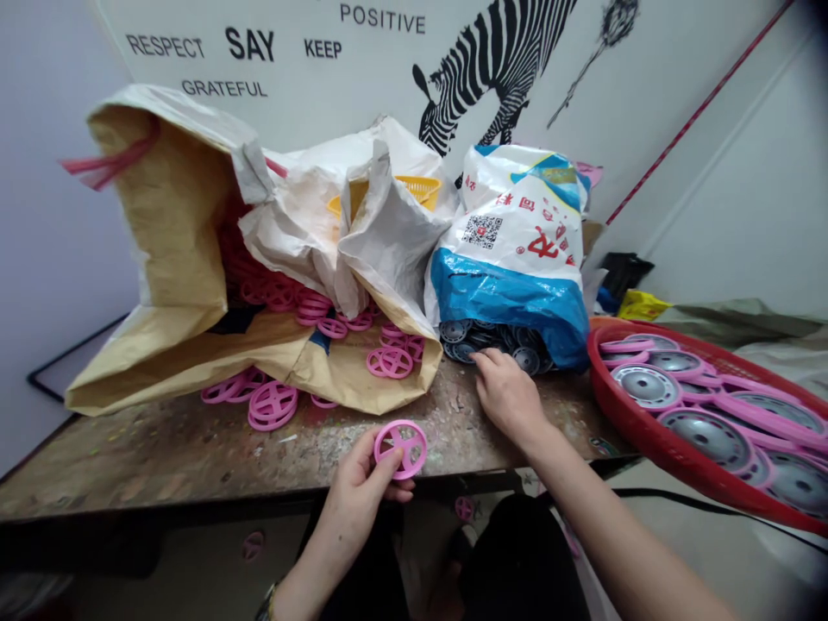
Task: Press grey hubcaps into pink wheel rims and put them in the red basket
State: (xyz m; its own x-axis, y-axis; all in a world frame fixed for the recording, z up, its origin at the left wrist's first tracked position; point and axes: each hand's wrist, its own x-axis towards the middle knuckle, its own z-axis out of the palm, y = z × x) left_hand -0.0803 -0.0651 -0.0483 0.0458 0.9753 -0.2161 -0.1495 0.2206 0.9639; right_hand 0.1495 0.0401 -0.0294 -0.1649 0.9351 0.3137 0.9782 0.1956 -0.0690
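My left hand (367,479) holds a pink plastic ring with spokes (401,449), thumb on its face and fingers behind, just over the table's front edge. My right hand (508,392) reaches to the mouth of a blue and white plastic bag (511,259). Its fingers are curled at the edge of a grey wheel disc (461,352); their tips are partly hidden, so I cannot make out what is between them. More grey discs (527,360) fill the bag's opening. Left of it, pink spoked rings (390,362) lie in an open paper-lined sack (362,388).
A red basket (605,388) at the right holds pink rings and grey discs (647,385). Several pink rings (272,405) lie on the worn table (194,457) before the sack. A yellow basket (422,190) shows behind. Another ring (254,545) is on the floor.
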